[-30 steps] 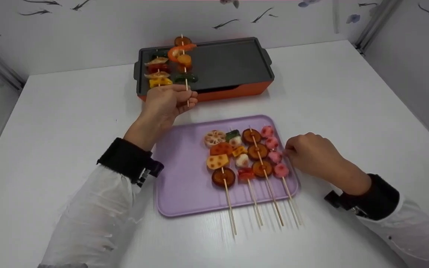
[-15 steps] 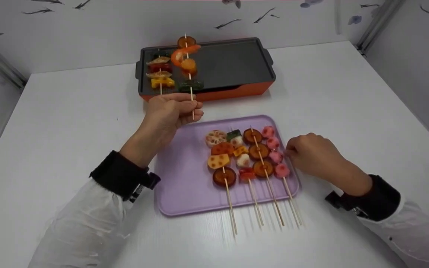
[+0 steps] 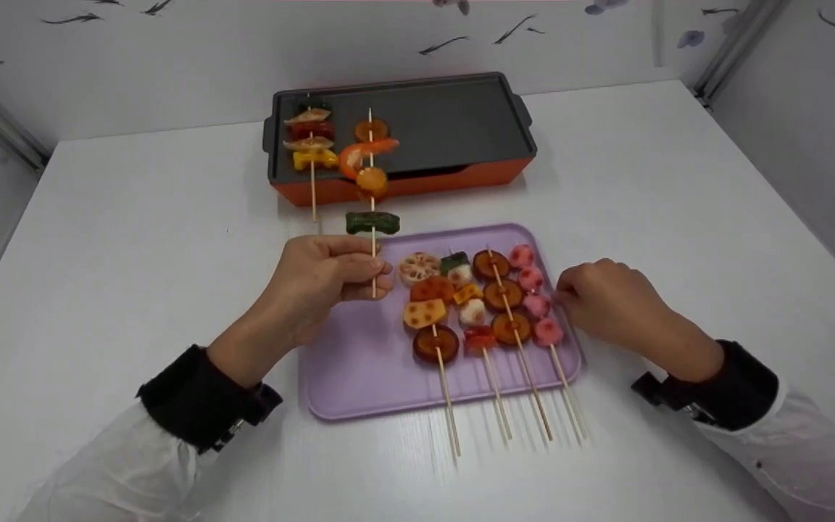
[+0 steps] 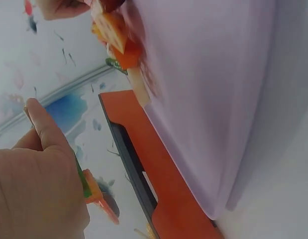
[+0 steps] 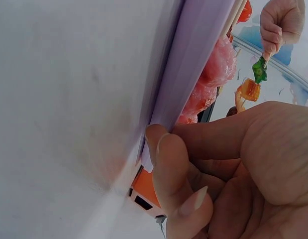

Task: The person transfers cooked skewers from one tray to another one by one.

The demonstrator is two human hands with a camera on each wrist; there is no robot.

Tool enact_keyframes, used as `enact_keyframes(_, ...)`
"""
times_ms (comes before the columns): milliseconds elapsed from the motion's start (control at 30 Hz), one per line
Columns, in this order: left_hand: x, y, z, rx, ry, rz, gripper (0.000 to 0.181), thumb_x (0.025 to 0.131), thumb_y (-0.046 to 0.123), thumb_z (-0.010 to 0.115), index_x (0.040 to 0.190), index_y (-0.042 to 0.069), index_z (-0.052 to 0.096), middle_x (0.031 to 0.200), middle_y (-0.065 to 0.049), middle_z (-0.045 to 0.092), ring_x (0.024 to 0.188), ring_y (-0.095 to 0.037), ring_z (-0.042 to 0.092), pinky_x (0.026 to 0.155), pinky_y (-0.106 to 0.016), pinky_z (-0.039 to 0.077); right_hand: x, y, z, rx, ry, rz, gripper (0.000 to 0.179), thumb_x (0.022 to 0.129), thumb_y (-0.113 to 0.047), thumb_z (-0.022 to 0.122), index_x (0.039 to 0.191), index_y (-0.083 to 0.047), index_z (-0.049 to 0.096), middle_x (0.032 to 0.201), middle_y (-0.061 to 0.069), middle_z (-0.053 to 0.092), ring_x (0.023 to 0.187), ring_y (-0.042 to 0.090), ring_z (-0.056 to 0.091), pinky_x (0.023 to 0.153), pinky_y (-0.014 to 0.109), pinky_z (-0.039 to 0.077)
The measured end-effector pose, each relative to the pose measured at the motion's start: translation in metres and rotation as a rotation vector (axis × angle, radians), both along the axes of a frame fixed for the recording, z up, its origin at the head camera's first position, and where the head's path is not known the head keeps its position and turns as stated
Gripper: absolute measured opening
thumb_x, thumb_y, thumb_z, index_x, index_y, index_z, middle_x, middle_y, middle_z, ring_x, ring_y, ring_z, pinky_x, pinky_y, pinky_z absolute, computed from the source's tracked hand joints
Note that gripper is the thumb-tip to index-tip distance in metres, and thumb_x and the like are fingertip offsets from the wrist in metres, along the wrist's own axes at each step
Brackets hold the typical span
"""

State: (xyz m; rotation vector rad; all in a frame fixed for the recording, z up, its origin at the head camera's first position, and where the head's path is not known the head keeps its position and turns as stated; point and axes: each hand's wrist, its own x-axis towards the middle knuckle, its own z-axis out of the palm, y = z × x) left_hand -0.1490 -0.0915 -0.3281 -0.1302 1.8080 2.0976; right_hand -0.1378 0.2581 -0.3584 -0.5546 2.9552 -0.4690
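Note:
Between thumb and fingers, my left hand (image 3: 320, 286) pinches the lower stick of a food skewer (image 3: 372, 181). This skewer carries a green pepper piece (image 3: 372, 222), an orange round chunk, a shrimp (image 3: 359, 157) and a brown round slice, and points away over the grill's front edge. Beneath that hand lies a lilac tray (image 3: 359, 362) with several skewers on its right half. At the tray's right rim, my right hand (image 3: 609, 304) has curled fingers; the right wrist view shows thumb and index finger (image 5: 168, 154) pinching the rim.
An orange grill (image 3: 454, 177) with a dark plate stands at the back, one vegetable skewer (image 3: 312, 141) lying on its left side. Lotus root (image 3: 420, 269) and pink ball (image 3: 548, 331) skewers lie on the tray, sticks jutting over its front edge. Patterned white walls enclose the table.
My left hand has drawn the shrimp skewer back from above the grill toward me, to over the tray's far left part. My right hand has stayed at the tray rim.

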Motion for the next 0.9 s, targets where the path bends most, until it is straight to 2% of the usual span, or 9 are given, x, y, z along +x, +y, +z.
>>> enact_keyframes(167,0.02,-0.001,-0.003,-0.027,-0.037,-0.003,0.032,0.093,-0.004,0.068,0.123,-0.012,0.062,0.106,-0.03,0.07,0.076,-0.025,0.075,0.076,-0.036,0.062,0.0,0.0,0.0,0.006,-0.001,0.0,0.011,0.093,-0.005,0.067,0.09,0.0,0.077,0.073,0.006,0.068,0.061,0.018,0.054,0.053,0.034,0.045)
enact_keyframes(333,0.033,-0.004,-0.004,-0.036,-0.049,-0.012,0.034,0.093,-0.003,0.069,0.125,-0.012,0.062,0.104,-0.028,0.072,0.079,-0.027,0.076,0.077,-0.038,0.061,0.0,-0.001,-0.001,0.024,0.005,-0.006,0.012,0.093,-0.007,0.068,0.087,-0.001,0.076,0.069,0.004,0.066,0.059,0.017,0.052,0.051,0.033,0.043)
enact_keyframes(667,0.056,-0.004,-0.008,-0.07,-0.071,-0.035,0.034,0.092,-0.003,0.07,0.124,-0.013,0.062,0.103,-0.027,0.073,0.081,-0.027,0.076,0.076,-0.036,0.062,0.0,-0.002,-0.002,0.026,-0.004,-0.004,0.012,0.093,-0.007,0.068,0.091,0.001,0.077,0.074,0.006,0.069,0.061,0.018,0.055,0.054,0.035,0.047)
enact_keyframes(900,0.077,0.0,-0.013,-0.086,-0.147,-0.058,0.031,0.091,-0.002,0.072,0.119,-0.012,0.065,0.1,-0.025,0.074,0.08,-0.026,0.076,0.074,-0.035,0.062,-0.001,-0.001,-0.001,0.021,-0.01,-0.005,0.012,0.094,-0.007,0.068,0.093,0.001,0.077,0.076,0.007,0.07,0.062,0.018,0.055,0.056,0.036,0.048)
